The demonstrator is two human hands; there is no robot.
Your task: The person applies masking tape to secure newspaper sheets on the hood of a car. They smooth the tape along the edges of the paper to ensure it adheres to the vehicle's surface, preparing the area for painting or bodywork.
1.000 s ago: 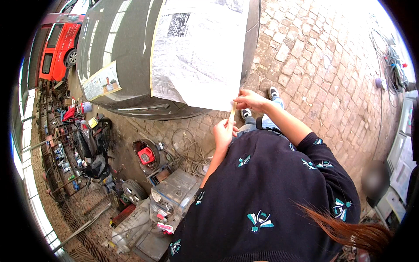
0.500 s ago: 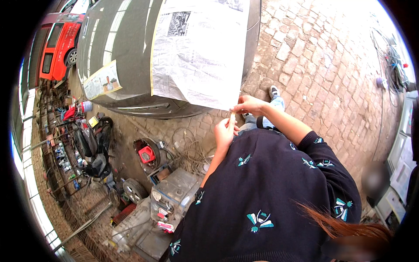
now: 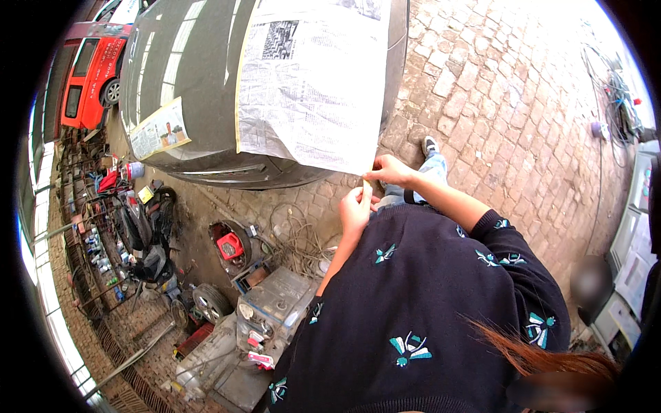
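Note:
My left hand point(image 3: 354, 215) is closed around a pale yellowish piece of masking tape point(image 3: 366, 187), just in front of my body. The fingertips of my right hand point(image 3: 392, 171) pinch the upper end of that tape. They are right by the lower corner of a newspaper sheet point(image 3: 310, 96); whether they touch the paper I cannot tell. The sheet lies over the dark grey car point(image 3: 182, 62), with a yellowish tape strip along its left edge. A smaller taped newspaper piece point(image 3: 160, 129) covers a spot farther left on the car.
Brick paving point(image 3: 475, 117) stretches to the right, with coiled cables point(image 3: 620, 103) at its far side. Lower left are a red object in a tire point(image 3: 231, 246), tangled hoses point(image 3: 296, 230), a wheel point(image 3: 212, 303) and a grey bench-like block point(image 3: 275, 303). A red van point(image 3: 93, 79) stands far left.
My right hand has shifted slightly down, closer to the left hand and the tape's end. My view has moved a little; the newspaper and car otherwise look the same.

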